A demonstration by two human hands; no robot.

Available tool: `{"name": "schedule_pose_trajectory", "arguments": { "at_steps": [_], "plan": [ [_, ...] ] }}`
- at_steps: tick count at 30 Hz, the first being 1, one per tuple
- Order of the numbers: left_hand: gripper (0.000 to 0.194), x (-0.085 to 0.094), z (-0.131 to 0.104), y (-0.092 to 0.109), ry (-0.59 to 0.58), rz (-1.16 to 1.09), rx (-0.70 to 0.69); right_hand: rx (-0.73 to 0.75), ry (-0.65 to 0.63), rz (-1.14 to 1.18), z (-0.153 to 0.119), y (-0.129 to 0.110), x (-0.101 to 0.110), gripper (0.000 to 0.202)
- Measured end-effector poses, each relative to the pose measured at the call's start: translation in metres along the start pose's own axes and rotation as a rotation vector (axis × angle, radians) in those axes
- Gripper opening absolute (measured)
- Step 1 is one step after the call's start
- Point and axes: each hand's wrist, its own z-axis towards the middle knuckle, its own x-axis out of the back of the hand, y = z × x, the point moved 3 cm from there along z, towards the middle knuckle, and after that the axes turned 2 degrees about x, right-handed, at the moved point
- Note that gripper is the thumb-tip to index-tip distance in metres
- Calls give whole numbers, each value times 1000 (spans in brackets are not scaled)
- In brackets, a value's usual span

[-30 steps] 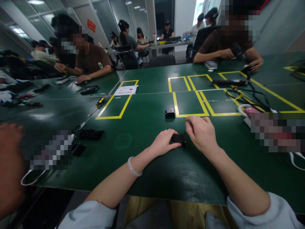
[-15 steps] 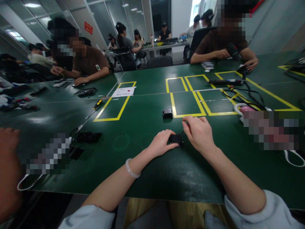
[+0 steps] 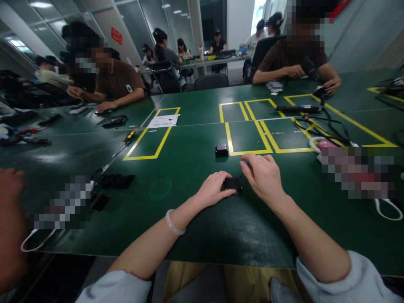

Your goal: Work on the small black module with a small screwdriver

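Note:
A small black square part [image 3: 233, 185] lies on the green table in front of me. My left hand [image 3: 216, 185] is closed on its left side, with the thumb along the near edge and the fingers at the far edge. My right hand [image 3: 263, 173] is just right of the part, its fingers pinched on a thin dark rod-like tool [image 3: 242, 176]. The tool's lower end meets the part's right side; its kind is too small to tell. Beyond my hands sits a similar small black block [image 3: 221, 150].
Yellow tape rectangles [image 3: 268, 142] mark the table [image 3: 195, 235]. On the left lie a yellow-black screwdriver [image 3: 128, 137], a dark flat piece [image 3: 117, 181] and a paper sheet [image 3: 163, 120]. Black cables [image 3: 334, 126] lie right. A person's arm [image 3: 11, 227] is close on my left; co-workers sit opposite.
Almost nothing differs. Both hands keep their hold on the black part and the thin tool, and the view has shifted very slightly.

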Motion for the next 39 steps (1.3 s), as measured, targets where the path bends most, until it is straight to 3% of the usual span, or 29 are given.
{"name": "schedule_pose_trajectory", "arguments": {
  "at_steps": [10, 39],
  "plan": [
    [37, 2, 0, 2, -11, -6, 14, -13, 65, 19, -1, 4, -1, 19],
    [36, 1, 0, 2, -20, -19, 22, 14, 43, 42, -3, 5, 1, 17]
  ]
}}
